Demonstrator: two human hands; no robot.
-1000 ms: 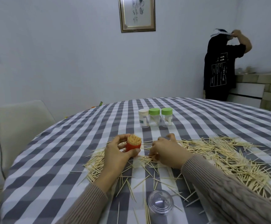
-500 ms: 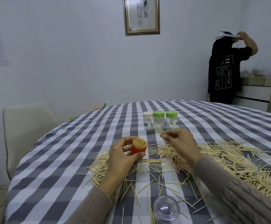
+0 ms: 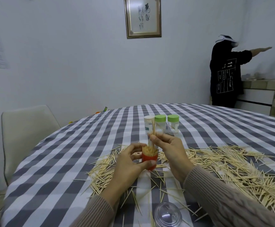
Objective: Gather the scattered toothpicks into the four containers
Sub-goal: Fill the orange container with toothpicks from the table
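My left hand (image 3: pixel 130 163) grips a small red container (image 3: pixel 149 159) packed with upright toothpicks, held just above the checked tablecloth (image 3: pixel 68 161). My right hand (image 3: pixel 171 151) pinches a few toothpicks (image 3: pixel 153 133) upright, their lower ends at the container's mouth. Loose toothpicks (image 3: pixel 223 166) lie scattered across the cloth to the right, and a smaller heap (image 3: pixel 102 171) lies left of the container. Behind my hands stand three closed jars: one with a white cap (image 3: pixel 149 122) and two with green caps (image 3: pixel 160 122) (image 3: pixel 173 122).
A clear dome lid (image 3: pixel 167 215) lies at the table's near edge. A pale chair (image 3: pixel 25 135) stands at the left. A person in black (image 3: pixel 225 72) stands at the back right by a counter (image 3: pixel 264 92). A framed print (image 3: pixel 143 17) hangs on the wall.
My right hand lifted from the pile with a few toothpicks and moved left over the red container. The person at the back stretched an arm out sideways.
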